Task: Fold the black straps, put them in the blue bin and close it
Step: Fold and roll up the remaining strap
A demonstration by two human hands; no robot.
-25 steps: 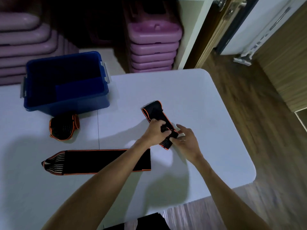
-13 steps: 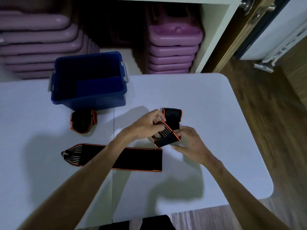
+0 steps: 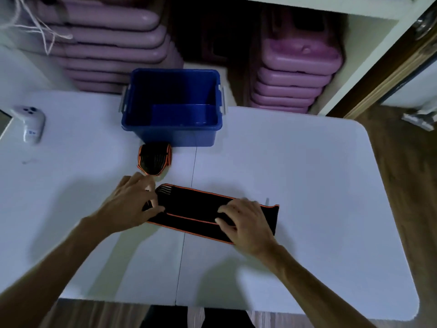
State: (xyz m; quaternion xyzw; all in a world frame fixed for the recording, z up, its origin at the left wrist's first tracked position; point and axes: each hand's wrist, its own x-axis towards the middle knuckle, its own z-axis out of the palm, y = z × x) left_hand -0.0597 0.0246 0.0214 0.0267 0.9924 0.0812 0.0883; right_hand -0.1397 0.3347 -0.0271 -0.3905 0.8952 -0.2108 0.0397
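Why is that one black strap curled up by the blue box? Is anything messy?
Nothing looks spilled or broken. The folded strap sits on the table right in front of the open blue bin, not inside yet. Both hands rest on the long flat strap.

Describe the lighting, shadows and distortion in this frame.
Head view: dim and bluish, no glare; soft arm shadows cross the white table; wide-angle bending curves the table edge; the flat black strap stays fairly sharp, and the blue bin is dark inside.
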